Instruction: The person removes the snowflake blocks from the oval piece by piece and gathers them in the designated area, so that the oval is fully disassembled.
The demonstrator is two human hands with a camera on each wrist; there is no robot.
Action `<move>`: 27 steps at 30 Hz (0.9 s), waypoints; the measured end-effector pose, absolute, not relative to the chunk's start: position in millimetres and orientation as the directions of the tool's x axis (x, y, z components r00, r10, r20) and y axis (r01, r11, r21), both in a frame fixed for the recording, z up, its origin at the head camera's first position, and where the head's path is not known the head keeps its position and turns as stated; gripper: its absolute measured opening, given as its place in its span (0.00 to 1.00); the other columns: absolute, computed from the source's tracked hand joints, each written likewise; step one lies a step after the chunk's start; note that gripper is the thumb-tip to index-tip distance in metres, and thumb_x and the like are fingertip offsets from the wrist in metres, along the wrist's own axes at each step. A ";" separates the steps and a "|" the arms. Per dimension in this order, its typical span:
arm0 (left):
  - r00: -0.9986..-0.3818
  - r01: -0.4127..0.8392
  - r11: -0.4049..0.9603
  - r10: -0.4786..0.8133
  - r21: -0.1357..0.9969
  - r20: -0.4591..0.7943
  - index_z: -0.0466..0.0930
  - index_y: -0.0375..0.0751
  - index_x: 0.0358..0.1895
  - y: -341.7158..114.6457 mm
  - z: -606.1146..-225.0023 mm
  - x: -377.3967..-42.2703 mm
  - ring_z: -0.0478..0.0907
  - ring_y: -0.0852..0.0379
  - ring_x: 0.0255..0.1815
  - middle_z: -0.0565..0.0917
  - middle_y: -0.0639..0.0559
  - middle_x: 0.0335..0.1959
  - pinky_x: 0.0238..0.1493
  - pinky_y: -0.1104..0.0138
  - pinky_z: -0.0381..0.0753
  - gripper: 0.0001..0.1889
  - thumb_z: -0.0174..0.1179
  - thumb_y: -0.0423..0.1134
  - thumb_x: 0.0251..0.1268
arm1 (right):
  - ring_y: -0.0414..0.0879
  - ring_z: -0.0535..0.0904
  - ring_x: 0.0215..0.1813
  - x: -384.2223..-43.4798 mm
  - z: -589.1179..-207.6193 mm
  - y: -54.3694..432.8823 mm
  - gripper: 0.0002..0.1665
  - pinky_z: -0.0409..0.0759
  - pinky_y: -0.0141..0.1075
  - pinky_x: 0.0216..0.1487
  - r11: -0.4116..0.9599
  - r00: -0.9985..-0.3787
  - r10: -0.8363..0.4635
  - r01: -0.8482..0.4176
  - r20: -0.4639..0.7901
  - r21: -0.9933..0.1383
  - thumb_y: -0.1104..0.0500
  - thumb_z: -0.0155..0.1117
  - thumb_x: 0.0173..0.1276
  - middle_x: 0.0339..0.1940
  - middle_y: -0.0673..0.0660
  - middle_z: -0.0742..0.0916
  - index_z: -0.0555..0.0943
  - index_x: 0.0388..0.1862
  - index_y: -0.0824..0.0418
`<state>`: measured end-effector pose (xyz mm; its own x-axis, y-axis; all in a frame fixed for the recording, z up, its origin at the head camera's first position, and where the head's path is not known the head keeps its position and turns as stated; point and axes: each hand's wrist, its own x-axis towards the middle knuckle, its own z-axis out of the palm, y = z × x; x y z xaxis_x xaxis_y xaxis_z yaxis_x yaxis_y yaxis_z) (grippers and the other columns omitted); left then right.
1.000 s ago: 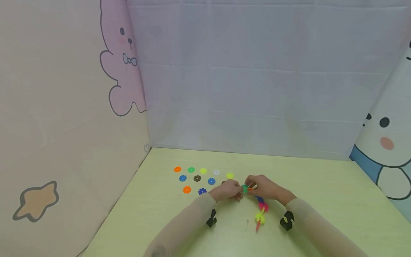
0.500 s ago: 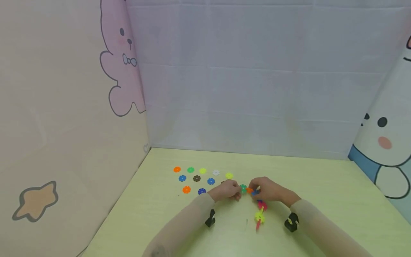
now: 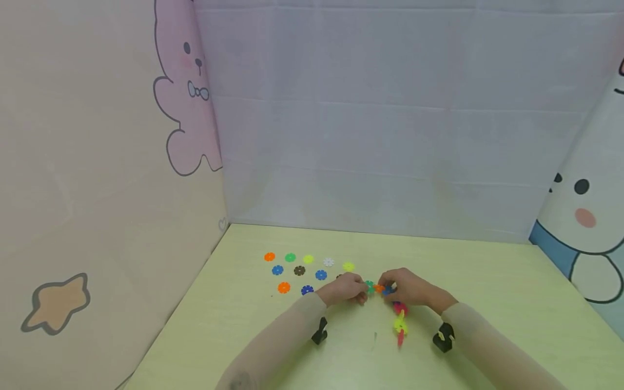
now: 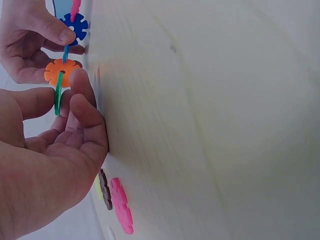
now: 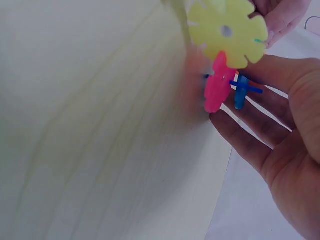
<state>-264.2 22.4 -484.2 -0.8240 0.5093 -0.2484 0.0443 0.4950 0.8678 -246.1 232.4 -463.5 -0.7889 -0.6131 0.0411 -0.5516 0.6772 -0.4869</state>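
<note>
A chain of notched plastic discs, slotted into one another, runs between my hands. At its far end a green disc (image 4: 58, 97) is pinched between the thumb and fingers of my left hand (image 3: 345, 288). It is slotted into an orange disc (image 4: 54, 75). Further along, my right hand (image 3: 410, 288) pinches the chain at a dark blue disc (image 4: 80, 29), with a lighter blue one (image 5: 241, 94) beside it. From there hang a pink disc (image 5: 217, 87) and a yellow disc (image 5: 227, 17). A red-pink disc (image 3: 401, 338) ends the chain nearest my body.
Loose discs lie in rows left of my hands, among them an orange disc (image 3: 284, 287), a white disc (image 3: 329, 262) and a yellow disc (image 3: 348, 267). Close below my left hand are a pink disc (image 4: 121, 206) and a brown disc (image 4: 105, 190). Fabric walls enclose the table (image 3: 487, 281).
My right hand has moved from the green and orange joint rightward to the blue discs. The chain's near end has swung slightly right. The left hand has stayed almost in place.
</note>
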 end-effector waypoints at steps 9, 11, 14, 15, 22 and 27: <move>-0.816 0.050 0.498 0.520 0.866 -0.252 0.77 0.38 0.31 23.9 -483.4 -265.3 0.78 0.59 0.25 0.83 0.52 0.23 0.30 0.70 0.74 0.12 0.54 0.42 0.69 | 0.41 0.79 0.39 -251.6 -466.8 231.7 0.11 0.79 0.41 0.42 0.672 -0.775 -0.629 -0.582 0.061 -0.457 0.67 0.69 0.57 0.37 0.47 0.85 0.82 0.39 0.57; -0.818 0.051 0.500 0.518 0.865 -0.251 0.77 0.38 0.30 24.0 -483.8 -265.8 0.77 0.60 0.24 0.83 0.52 0.23 0.29 0.70 0.73 0.12 0.54 0.42 0.69 | 0.42 0.80 0.39 -252.4 -466.9 231.4 0.11 0.79 0.40 0.42 0.664 -0.767 -0.637 -0.595 0.074 -0.453 0.67 0.69 0.57 0.37 0.48 0.85 0.82 0.38 0.58; -0.825 0.047 0.495 0.509 0.868 -0.246 0.77 0.38 0.29 23.4 -485.1 -265.9 0.75 0.60 0.23 0.82 0.51 0.22 0.28 0.71 0.71 0.12 0.54 0.42 0.69 | 0.42 0.80 0.40 -252.9 -467.5 230.3 0.11 0.79 0.39 0.41 0.658 -0.758 -0.646 -0.612 0.090 -0.438 0.67 0.70 0.57 0.37 0.48 0.85 0.82 0.39 0.58; -0.828 0.043 0.490 0.505 0.870 -0.243 0.77 0.38 0.29 23.1 -485.3 -265.8 0.74 0.60 0.22 0.82 0.51 0.21 0.27 0.72 0.71 0.13 0.55 0.42 0.69 | 0.43 0.81 0.40 -252.9 -467.6 230.1 0.11 0.80 0.39 0.41 0.656 -0.755 -0.648 -0.618 0.096 -0.434 0.67 0.70 0.57 0.37 0.49 0.85 0.82 0.39 0.58; -0.865 0.037 0.476 0.456 0.879 -0.211 0.80 0.35 0.32 23.7 -485.0 -265.2 0.70 0.60 0.22 0.81 0.50 0.23 0.26 0.72 0.68 0.11 0.58 0.41 0.66 | 0.44 0.81 0.39 -250.1 -464.7 227.8 0.11 0.80 0.40 0.41 0.657 -0.753 -0.651 -0.623 0.096 -0.425 0.67 0.70 0.56 0.37 0.50 0.85 0.82 0.39 0.59; -0.887 0.001 0.422 0.419 0.907 -0.194 0.82 0.33 0.36 25.8 -484.4 -267.2 0.70 0.59 0.24 0.79 0.50 0.26 0.26 0.71 0.69 0.08 0.62 0.36 0.62 | 0.43 0.80 0.38 -249.4 -463.3 225.4 0.11 0.79 0.40 0.41 0.670 -0.762 -0.642 -0.609 0.080 -0.425 0.67 0.70 0.57 0.37 0.49 0.85 0.82 0.39 0.59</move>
<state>-267.2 25.8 -484.4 -0.8872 0.4188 -0.1936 0.0014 0.4220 0.9066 -249.4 225.4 -463.3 -0.7622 -0.6424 0.0804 -0.6091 0.6695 -0.4251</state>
